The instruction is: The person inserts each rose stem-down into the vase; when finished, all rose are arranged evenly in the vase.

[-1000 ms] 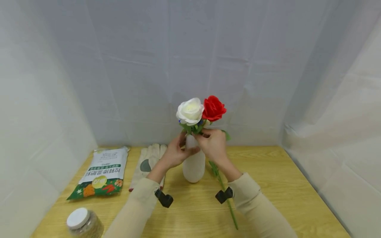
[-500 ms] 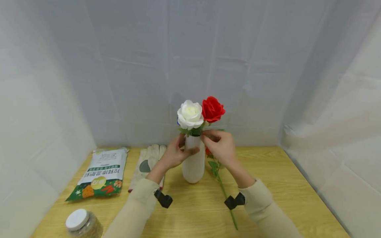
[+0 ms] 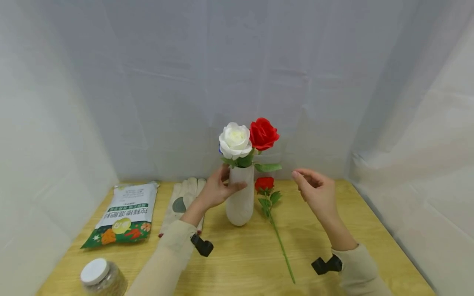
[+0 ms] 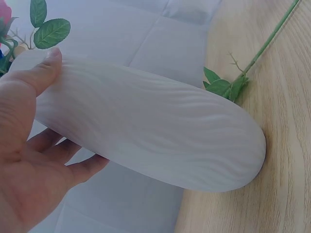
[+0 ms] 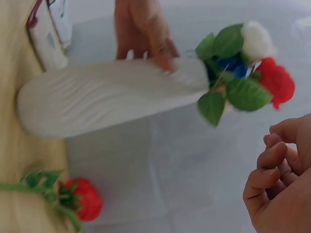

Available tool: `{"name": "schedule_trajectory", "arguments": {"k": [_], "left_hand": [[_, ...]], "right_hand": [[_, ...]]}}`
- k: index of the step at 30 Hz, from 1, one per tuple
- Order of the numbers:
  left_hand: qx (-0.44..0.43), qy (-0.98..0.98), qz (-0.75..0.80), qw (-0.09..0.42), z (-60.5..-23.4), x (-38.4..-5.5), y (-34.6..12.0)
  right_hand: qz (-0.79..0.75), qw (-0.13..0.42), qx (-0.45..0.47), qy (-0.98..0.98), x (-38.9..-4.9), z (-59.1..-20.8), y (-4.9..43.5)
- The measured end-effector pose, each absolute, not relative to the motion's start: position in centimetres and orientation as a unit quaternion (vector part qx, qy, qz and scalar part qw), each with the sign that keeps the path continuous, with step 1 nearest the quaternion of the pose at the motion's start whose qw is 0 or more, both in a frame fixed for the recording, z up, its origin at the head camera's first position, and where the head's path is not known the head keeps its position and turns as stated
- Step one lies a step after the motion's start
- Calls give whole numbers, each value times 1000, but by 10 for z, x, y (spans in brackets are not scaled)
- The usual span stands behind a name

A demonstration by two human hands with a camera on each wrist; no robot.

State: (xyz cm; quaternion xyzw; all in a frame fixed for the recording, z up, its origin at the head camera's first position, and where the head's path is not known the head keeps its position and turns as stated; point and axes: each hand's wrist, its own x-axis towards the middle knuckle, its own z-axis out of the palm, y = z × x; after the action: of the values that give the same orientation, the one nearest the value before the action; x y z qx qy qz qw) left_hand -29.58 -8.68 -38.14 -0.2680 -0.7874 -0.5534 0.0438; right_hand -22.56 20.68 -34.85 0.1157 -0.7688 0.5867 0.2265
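A white vase [image 3: 240, 205] with a wavy ribbed surface stands upright on the table. My left hand [image 3: 214, 191] grips it near the neck, thumb on the near side and fingers round the far side. From its mouth rise a white rose [image 3: 235, 140], a red rose [image 3: 264, 134] and green leaves; a blue flower [image 5: 234, 66] shows among them in the right wrist view. My right hand [image 3: 319, 195] hangs in the air right of the vase, fingers loosely curled around nothing. Below it to the left, a second red rose [image 3: 264, 183] lies on the table.
At the left lie a fertilizer bag [image 3: 124, 216] and pale work gloves [image 3: 177, 205]. A white-lidded jar [image 3: 103, 279] of grainy contents stands at the near left. The wooden table [image 3: 237, 267] ends at pale hanging sheets [image 3: 166, 82] behind and beside it.
My right hand has drawn away from the stems at the vase mouth and moved right, uncovering the loose red rose. My left hand has kept its hold on the vase.
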Motion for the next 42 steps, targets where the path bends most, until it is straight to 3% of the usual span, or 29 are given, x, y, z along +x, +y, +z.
{"name": "schedule_trajectory", "arguments": {"k": [5,10,24,33,42], "left_hand": [[-267,-787,-554,41,-380,-295,-87],[-265,-787,-555,37,-381,-295,-87],[-271,-783,-559,39,-381,-296,-88],[-275,-780,-560,40,-381,-296,-87],[-272,-781,-561,35,-380,-295,-87]], "right_hand": [[577,115,49,-807,-238,-385,221],[559,53,59,-825,-248,-424,226],[536,11,58,-842,-255,-477,217],[542,-39,44,-838,-249,-486,207],[497,-47,37,-866,-253,-488,203]]}}
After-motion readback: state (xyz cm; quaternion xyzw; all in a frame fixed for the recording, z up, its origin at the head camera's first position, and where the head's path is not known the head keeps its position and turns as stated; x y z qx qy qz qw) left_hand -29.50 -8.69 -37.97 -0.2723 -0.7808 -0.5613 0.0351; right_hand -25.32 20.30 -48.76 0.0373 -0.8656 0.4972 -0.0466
